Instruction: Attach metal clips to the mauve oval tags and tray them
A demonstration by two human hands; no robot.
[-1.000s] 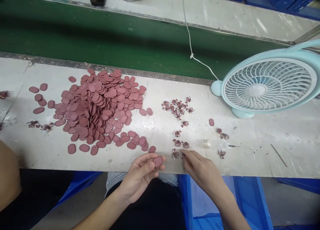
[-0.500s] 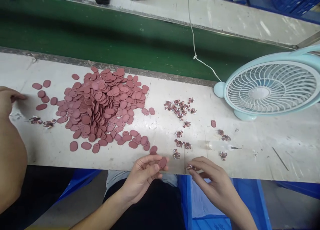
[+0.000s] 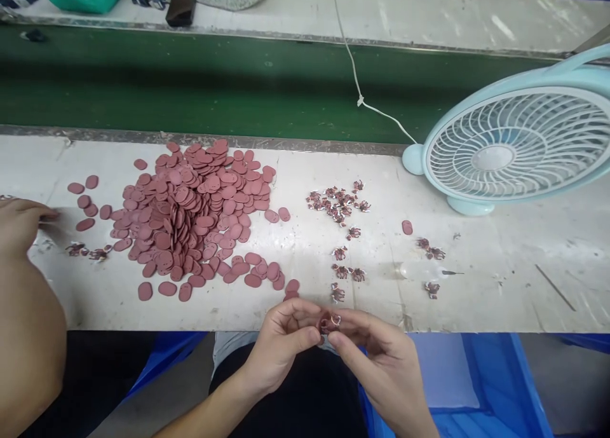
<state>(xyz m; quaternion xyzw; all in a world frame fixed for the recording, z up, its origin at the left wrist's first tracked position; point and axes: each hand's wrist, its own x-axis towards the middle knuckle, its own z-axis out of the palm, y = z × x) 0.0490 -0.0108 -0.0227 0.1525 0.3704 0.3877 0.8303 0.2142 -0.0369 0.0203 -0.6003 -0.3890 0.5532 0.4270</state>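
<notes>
My left hand pinches a reddish-brown oval disc, mostly hidden by fingertips. A small brown-and-white animal figurine is gripped by my right hand. Both hands meet over the table's front edge, with the figurine against the disc; whether they are joined I cannot tell. Left of my hands lies a big heap of similar oval discs, some showing small holes. Beyond my right hand several more figurines lie in a cluster, with a few spread nearer to me.
A pale blue fan stands at the right, its white cord crossing the green strip. A clear bottle with a thin dark tip lies on the table. Another person's arm reaches in at left. A blue bin sits below the edge.
My right hand has moved left, bringing the figurine to the disc in my left hand. The view has shifted slightly. The other person's hand has moved a little.
</notes>
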